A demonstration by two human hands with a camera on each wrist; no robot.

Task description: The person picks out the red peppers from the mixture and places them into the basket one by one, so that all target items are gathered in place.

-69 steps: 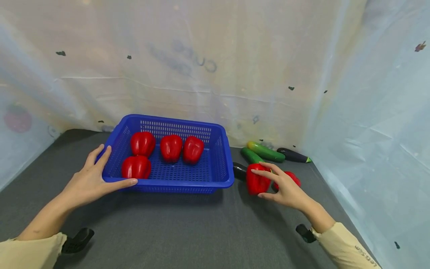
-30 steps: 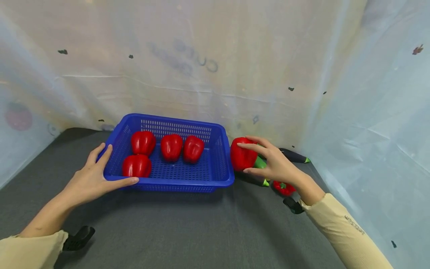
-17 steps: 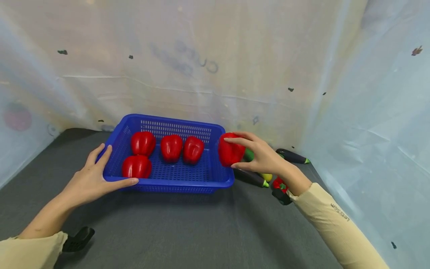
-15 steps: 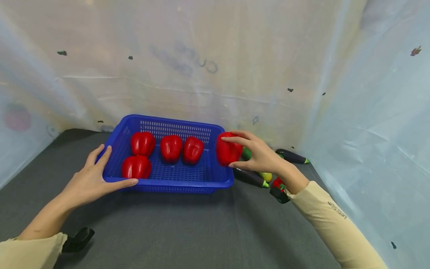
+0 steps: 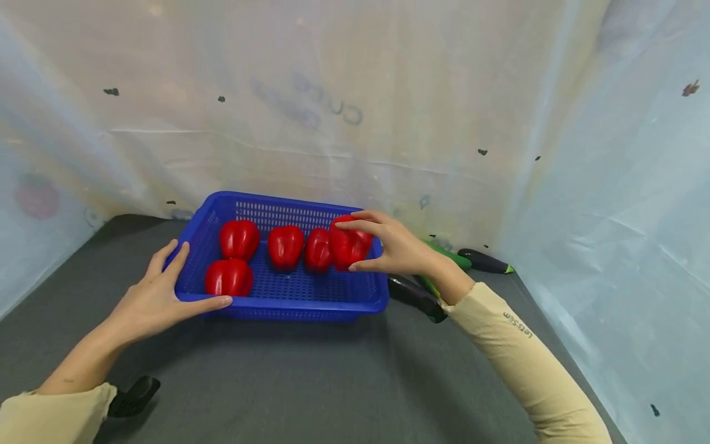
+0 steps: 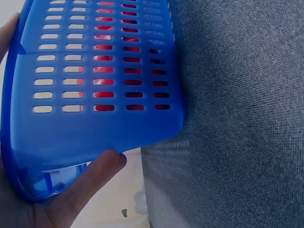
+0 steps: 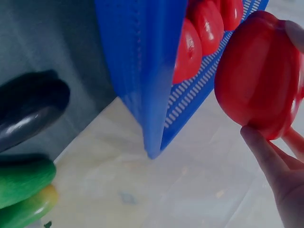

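My right hand [image 5: 398, 248] grips a red bell pepper [image 5: 346, 246] between thumb and fingers, above the right part of the blue plastic basket [image 5: 299, 304]. In the right wrist view the held pepper [image 7: 256, 76] appears beyond the basket's rim, thumb and fingers on its sides. Several other red bell peppers lie inside the basket, among them one pepper [image 5: 285, 248] near the middle. At the front left corner my left hand [image 5: 146, 302] holds the basket, its fingers over the left rim and thumb along the front rim. The left wrist view shows the slotted basket wall [image 6: 95, 133] close up.
Right of the basket lie a dark eggplant [image 5: 413, 295], green vegetables [image 5: 452, 254] partly behind my right arm, and another eggplant [image 5: 485, 261] farther back. Pale plastic sheeting [image 5: 444, 111] rises behind and at the sides of the grey cloth surface [image 5: 288, 382].
My right hand has lifted the red bell pepper from the pile at the right and carried it left over the basket. The left hand has stayed at the basket's corner.
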